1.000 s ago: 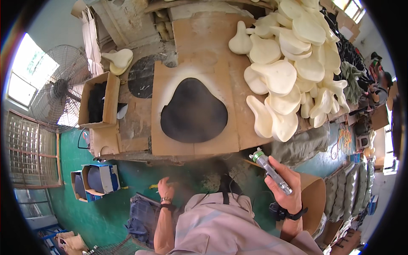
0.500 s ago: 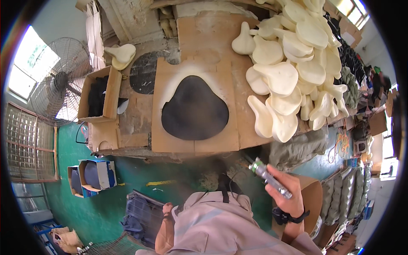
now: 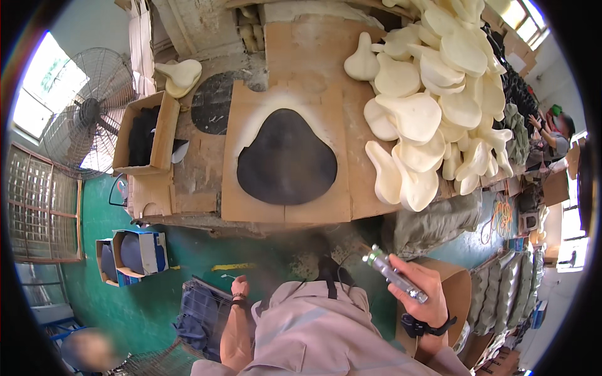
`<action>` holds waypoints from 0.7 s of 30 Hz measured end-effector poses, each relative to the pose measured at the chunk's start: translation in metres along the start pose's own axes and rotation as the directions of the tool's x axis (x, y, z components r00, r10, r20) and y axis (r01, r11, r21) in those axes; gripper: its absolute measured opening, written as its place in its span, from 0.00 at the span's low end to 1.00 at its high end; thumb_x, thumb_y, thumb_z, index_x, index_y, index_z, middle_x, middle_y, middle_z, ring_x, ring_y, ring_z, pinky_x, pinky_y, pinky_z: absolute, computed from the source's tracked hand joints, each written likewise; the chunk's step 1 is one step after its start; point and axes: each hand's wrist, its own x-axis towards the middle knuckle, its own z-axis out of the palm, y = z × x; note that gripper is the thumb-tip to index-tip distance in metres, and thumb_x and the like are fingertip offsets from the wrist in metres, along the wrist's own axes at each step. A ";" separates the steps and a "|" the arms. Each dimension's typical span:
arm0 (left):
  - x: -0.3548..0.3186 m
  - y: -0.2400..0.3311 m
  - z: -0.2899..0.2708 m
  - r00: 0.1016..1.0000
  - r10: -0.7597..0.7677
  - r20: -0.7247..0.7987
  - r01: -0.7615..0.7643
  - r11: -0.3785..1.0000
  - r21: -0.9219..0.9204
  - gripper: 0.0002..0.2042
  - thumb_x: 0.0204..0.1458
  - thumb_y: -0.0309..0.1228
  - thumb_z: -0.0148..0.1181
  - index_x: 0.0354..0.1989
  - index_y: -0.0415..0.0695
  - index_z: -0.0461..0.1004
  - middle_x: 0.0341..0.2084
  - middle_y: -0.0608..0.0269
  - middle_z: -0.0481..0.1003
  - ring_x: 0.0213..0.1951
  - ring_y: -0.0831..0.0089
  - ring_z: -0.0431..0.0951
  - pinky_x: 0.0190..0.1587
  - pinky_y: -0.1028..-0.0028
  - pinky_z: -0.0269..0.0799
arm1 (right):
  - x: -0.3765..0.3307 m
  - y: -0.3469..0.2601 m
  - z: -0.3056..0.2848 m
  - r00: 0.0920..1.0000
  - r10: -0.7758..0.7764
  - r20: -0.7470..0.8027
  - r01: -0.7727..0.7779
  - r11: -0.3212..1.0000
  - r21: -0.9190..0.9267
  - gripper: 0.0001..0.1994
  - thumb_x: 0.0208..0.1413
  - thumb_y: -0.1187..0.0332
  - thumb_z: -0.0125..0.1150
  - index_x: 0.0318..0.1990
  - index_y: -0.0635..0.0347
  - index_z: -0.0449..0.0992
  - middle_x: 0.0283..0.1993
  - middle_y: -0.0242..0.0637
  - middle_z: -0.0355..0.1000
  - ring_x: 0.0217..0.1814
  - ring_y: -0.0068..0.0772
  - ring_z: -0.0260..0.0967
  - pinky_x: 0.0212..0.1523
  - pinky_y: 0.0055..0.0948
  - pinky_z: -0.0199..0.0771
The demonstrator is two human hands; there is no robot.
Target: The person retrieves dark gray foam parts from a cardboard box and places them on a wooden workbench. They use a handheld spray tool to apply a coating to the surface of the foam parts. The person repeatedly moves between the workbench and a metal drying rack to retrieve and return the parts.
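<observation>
A metal spray gun [image 3: 392, 274] with a green ring near its nozzle is in my right hand [image 3: 421, 289], whose fingers wrap round its body. It points up and left, toward the table's front edge. My left hand [image 3: 239, 287] hangs low by my left side with curled fingers, and nothing shows in it. On the table, a black, rounded-triangular saddle cover [image 3: 287, 160] lies flat on a cardboard sheet [image 3: 241, 210]. Pale overspray marks the cardboard around its narrow upper end. Neither hand touches the cover.
Cream foam saddle pads [image 3: 411, 116] are heaped at the table's right. Two more pads [image 3: 182, 74] lie at the back left, near a box [image 3: 164, 135] of black pieces. A large fan [image 3: 94, 113] stands left. A wire basket [image 3: 204, 313] is beside my left arm; a co-worker [image 3: 555, 135] is far right.
My left hand has risen slightly and moved left. My right hand and the spray gun have shifted slightly left. A co-worker shows more clearly at right, and a blurred head has appeared at lower left.
</observation>
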 end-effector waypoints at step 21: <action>0.005 -0.018 0.002 0.999 -0.025 0.046 0.022 0.998 0.055 0.16 0.49 0.34 0.56 0.44 0.45 0.83 0.42 0.50 0.82 0.50 0.55 0.81 0.55 0.64 0.73 | 0.001 -0.011 -0.003 0.992 0.016 -0.126 -0.024 0.998 -0.061 0.27 0.45 0.82 0.68 0.58 0.65 0.75 0.37 0.47 0.77 0.36 0.42 0.77 0.39 0.30 0.75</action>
